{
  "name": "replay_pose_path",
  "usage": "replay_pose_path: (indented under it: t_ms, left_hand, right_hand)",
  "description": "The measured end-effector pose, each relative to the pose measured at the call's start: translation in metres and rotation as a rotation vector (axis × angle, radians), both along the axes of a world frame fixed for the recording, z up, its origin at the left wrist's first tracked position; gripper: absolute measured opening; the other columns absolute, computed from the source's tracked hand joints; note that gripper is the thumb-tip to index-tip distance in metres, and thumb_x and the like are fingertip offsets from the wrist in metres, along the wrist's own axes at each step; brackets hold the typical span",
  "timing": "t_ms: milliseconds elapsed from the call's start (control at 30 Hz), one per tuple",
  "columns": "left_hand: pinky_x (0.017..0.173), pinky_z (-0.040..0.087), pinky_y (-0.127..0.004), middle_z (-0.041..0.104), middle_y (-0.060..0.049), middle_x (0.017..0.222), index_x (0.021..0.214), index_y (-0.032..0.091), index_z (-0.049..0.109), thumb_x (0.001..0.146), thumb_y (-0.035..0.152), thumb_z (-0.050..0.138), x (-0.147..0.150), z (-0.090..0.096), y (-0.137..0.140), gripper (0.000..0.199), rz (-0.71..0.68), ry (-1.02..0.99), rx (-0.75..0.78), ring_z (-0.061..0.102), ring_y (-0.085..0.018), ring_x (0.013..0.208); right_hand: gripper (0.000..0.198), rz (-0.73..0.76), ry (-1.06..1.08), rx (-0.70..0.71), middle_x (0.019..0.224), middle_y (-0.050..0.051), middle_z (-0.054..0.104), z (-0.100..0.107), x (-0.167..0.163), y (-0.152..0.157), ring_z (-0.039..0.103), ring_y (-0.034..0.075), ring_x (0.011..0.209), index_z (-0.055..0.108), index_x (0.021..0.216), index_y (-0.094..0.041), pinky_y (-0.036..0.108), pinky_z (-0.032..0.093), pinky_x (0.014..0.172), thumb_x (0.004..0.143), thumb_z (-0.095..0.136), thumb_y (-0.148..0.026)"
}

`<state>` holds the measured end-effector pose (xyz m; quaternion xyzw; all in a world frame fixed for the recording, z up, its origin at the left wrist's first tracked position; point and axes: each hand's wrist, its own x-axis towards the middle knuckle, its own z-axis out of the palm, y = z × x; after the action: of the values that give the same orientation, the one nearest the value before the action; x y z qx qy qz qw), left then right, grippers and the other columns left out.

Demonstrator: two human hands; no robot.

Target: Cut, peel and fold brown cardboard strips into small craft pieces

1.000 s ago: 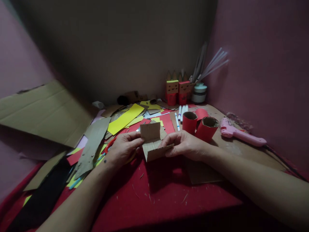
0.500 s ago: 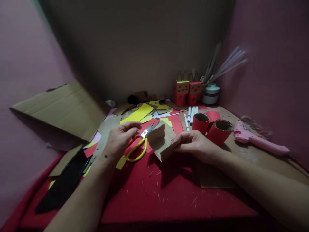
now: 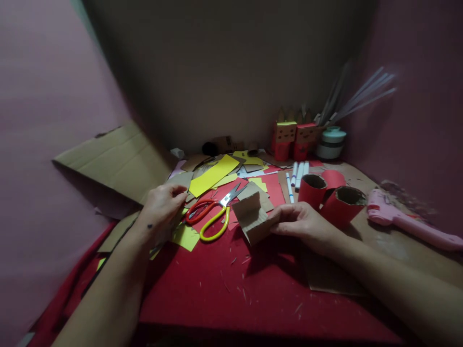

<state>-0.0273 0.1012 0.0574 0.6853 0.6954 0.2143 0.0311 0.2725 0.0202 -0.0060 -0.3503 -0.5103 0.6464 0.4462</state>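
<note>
A folded piece of brown cardboard (image 3: 257, 225), bent into a step-like shape, is pinched at its right edge by my right hand (image 3: 302, 222). My left hand (image 3: 162, 208) is over the paper scraps on the left, its fingers drawn together; what they hold, if anything, is hidden. Between my hands lie scissors (image 3: 214, 230) with one red and one yellow handle, blades pointing away and partly apart. A yellow paper strip (image 3: 214, 174) lies beyond my left fingertips, and a yellow-green paper piece (image 3: 186, 236) is beside the scissors.
Red-covered tubes (image 3: 343, 205) stand right of my right hand, near a pink glue gun (image 3: 408, 219). White markers (image 3: 299, 174), red figures with cardboard faces (image 3: 285, 140) and a lidded jar (image 3: 331, 143) stand behind. A large cardboard sheet (image 3: 119, 159) leans left on the red-covered table (image 3: 202, 294).
My left hand has moved left, away from the scissors' handles. The right hand still holds the folded cardboard. The whole view has swung a little to the left.
</note>
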Motion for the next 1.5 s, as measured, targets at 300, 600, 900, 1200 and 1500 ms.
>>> replay_pose_path:
  t_ms: [300,600,900,1200,1500]
  left_hand:
    - [0.082,0.047,-0.026,0.073,-0.006,0.100,0.100,0.018,0.071,0.080,0.034,0.044,-0.025,0.012,-0.020,0.036,-0.049,0.210,-0.172,0.066,-0.021,0.094]
    - [0.063,0.047,-0.040,0.069,-0.021,0.088,0.085,0.013,0.068,0.074,0.017,0.044,-0.002,-0.022,-0.043,0.026,-0.175,0.574,-0.339,0.066,-0.035,0.081]
    - [0.056,0.042,-0.039,0.068,-0.022,0.083,0.075,0.016,0.065,0.076,0.032,0.039,-0.001,-0.010,-0.035,0.030,-0.066,0.578,-0.420,0.065,-0.040,0.080]
    - [0.048,0.031,-0.032,0.051,-0.008,0.051,0.049,0.022,0.048,0.066,0.033,0.051,-0.009,-0.002,-0.028,0.021,0.021,0.333,-0.355,0.053,-0.025,0.051]
    - [0.042,0.034,-0.025,0.047,0.003,0.048,0.059,0.021,0.042,0.067,0.040,0.049,0.001,0.004,-0.030,0.021,-0.039,-0.520,-0.172,0.042,-0.011,0.041]
  right_hand:
    - [0.011,0.003,0.000,-0.041,0.077,0.000,0.073,0.003,-0.003,-0.004,0.067,0.012,0.073,0.073,0.074,-0.020,0.022,0.051,0.072,0.065,0.079,-0.021]
    - [0.014,0.008,0.000,-0.061,0.075,0.001,0.072,0.000,-0.002,0.000,0.066,0.011,0.072,0.072,0.075,-0.018,0.022,0.050,0.071,0.063,0.080,-0.018]
    - [0.015,0.008,0.007,-0.070,0.074,0.000,0.071,-0.001,-0.004,0.001,0.064,0.012,0.072,0.070,0.075,-0.017,0.025,0.047,0.072,0.062,0.078,-0.017]
    - [0.017,0.028,-0.048,-0.071,0.079,0.003,0.071,0.003,-0.003,0.000,0.065,0.015,0.077,0.070,0.076,-0.017,0.032,0.049,0.080,0.061,0.077,-0.019]
    - [0.016,0.042,-0.084,-0.059,0.082,0.004,0.072,0.000,-0.003,0.000,0.066,0.017,0.079,0.070,0.079,-0.017,0.033,0.050,0.081,0.065,0.076,-0.021]
